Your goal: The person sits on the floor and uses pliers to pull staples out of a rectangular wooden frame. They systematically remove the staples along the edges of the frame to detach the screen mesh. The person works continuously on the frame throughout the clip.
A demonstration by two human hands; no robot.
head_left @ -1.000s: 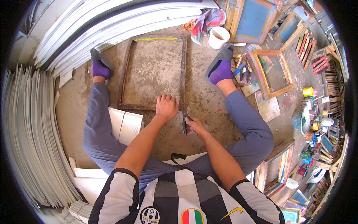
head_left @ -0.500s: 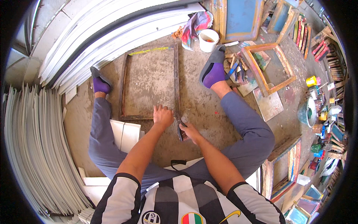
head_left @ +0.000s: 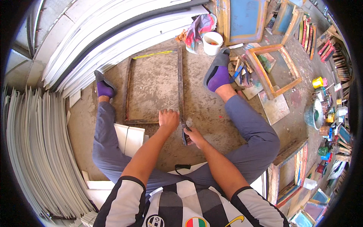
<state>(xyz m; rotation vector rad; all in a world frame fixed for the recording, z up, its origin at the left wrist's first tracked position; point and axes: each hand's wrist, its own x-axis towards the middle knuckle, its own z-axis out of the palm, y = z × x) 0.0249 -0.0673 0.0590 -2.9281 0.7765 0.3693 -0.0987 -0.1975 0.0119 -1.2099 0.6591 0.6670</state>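
Note:
A dark, worn wooden frame (head_left: 180,81) lies flat on the floor between my legs, with a yellow streak along its far side. My left hand (head_left: 168,120) is closed over its near right corner, fingers curled on the wood. In my right hand (head_left: 194,137) are dark-handled pliers (head_left: 184,133), their jaws up against that same corner. What the jaws grip there is too small to make out.
White sheets (head_left: 124,45) lean at the far left, and a tall stack (head_left: 41,151) stands at the left. A white bucket (head_left: 212,43) is beyond my right foot. Hand tools (head_left: 242,72), a bare wooden frame (head_left: 274,70) and paint pots (head_left: 319,82) lie to the right.
The whole view has shifted slightly. Both hands keep to the same corner of the frame, and the pliers stay in my right hand.

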